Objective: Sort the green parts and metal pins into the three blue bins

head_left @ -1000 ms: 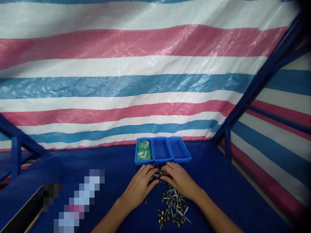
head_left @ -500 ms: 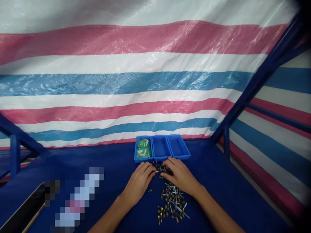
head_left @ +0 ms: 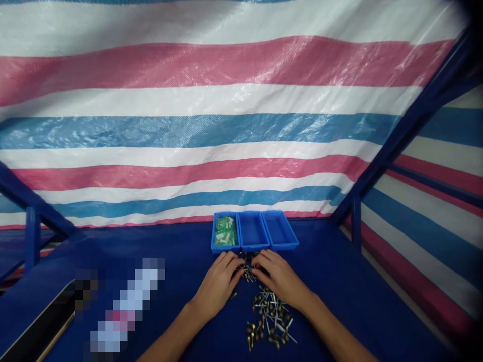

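Observation:
Small metal parts [head_left: 248,273] with thin silvery shanks and dark, brassy heads lie in a cluster between my hands, just in front of the blue bins. My left hand [head_left: 222,279] curls in from the left, its thumb and fingertips closed against the cluster's edge. From the right, my right hand [head_left: 281,275] bends its fingers and thumb round the other side. Fingers partly cover the pieces, so how many each hand holds is hidden. A larger heap of the same parts [head_left: 272,314] spreads nearer to me, by my right wrist. One loose piece lies beside my left hand.
Three blue bins stand in a row; the left bin [head_left: 213,236] holds green-and-white packets. The middle bin [head_left: 253,231] and right bin [head_left: 281,231] show bare floors. A phone-like dark object [head_left: 41,322] lies left on the blue tabletop [head_left: 181,251]. Blue frame bars and striped sheeting surround it.
My hands have drawn slightly closer together round the cluster, and its pieces have shifted into a tighter bunch. The whole view has shifted slightly.

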`<state>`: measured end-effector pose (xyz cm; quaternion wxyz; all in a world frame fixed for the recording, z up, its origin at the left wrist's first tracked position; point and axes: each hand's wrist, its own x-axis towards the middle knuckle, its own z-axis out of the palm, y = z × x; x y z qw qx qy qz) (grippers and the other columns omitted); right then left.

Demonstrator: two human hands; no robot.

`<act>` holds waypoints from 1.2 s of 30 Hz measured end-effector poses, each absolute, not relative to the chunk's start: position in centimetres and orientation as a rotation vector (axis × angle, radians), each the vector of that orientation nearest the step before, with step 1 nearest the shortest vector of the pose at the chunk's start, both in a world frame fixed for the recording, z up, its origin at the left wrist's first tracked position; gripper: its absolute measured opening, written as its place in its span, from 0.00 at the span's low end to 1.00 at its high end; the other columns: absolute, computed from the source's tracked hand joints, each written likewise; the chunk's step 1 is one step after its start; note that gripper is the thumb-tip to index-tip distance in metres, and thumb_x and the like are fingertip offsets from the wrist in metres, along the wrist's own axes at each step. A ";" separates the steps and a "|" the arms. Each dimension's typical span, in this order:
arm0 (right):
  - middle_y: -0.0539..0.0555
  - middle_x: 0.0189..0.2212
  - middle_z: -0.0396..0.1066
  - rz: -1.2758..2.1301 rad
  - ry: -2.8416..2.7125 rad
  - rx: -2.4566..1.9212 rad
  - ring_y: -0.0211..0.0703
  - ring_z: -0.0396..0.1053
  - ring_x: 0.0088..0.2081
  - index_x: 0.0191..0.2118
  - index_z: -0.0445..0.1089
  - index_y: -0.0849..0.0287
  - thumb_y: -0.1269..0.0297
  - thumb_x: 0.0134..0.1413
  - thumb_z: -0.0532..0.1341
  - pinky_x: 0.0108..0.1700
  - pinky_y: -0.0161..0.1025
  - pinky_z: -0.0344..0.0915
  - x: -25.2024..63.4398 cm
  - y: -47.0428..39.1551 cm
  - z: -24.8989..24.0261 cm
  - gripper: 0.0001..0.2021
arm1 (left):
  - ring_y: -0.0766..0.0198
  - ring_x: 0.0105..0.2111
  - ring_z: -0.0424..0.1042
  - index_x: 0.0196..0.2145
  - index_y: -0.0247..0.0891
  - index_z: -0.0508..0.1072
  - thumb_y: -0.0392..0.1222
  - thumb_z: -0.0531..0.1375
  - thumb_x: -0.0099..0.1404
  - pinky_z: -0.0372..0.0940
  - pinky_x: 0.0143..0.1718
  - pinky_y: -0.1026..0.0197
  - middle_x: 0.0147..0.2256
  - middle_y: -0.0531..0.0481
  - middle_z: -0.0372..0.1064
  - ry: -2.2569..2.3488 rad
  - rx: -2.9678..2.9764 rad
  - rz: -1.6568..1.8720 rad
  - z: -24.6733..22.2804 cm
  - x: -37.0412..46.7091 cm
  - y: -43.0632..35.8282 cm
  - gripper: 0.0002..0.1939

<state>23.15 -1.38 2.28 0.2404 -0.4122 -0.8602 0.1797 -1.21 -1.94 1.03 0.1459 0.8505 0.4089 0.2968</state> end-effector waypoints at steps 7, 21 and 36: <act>0.54 0.45 0.74 0.478 -2.306 -1.121 0.49 0.72 0.48 0.50 0.71 0.51 0.67 0.77 0.55 0.52 0.45 0.68 23.2 -1.3 1.9 0.08 | 0.53 0.50 0.73 0.53 0.43 0.73 0.36 0.56 0.80 0.72 0.54 0.49 0.49 0.46 0.72 1.214 2.397 0.894 1.2 -1.3 -2.1 0.09; 0.49 0.37 0.72 0.393 -2.375 -1.269 0.46 0.71 0.38 0.46 0.68 0.53 0.66 0.70 0.64 0.41 0.40 0.63 23.3 -1.4 2.7 0.04 | 0.51 0.48 0.74 0.52 0.44 0.73 0.29 0.57 0.72 0.72 0.52 0.47 0.47 0.46 0.72 1.268 2.475 0.836 1.2 -1.1 -2.3 0.16; 0.50 0.38 0.76 0.374 -2.261 -1.304 0.44 0.73 0.35 0.46 0.70 0.52 0.69 0.73 0.55 0.39 0.40 0.64 23.7 -1.1 2.1 0.07 | 0.53 0.45 0.75 0.50 0.45 0.75 0.38 0.55 0.81 0.71 0.49 0.50 0.46 0.48 0.76 1.219 2.465 0.899 1.1 -1.3 -2.0 0.09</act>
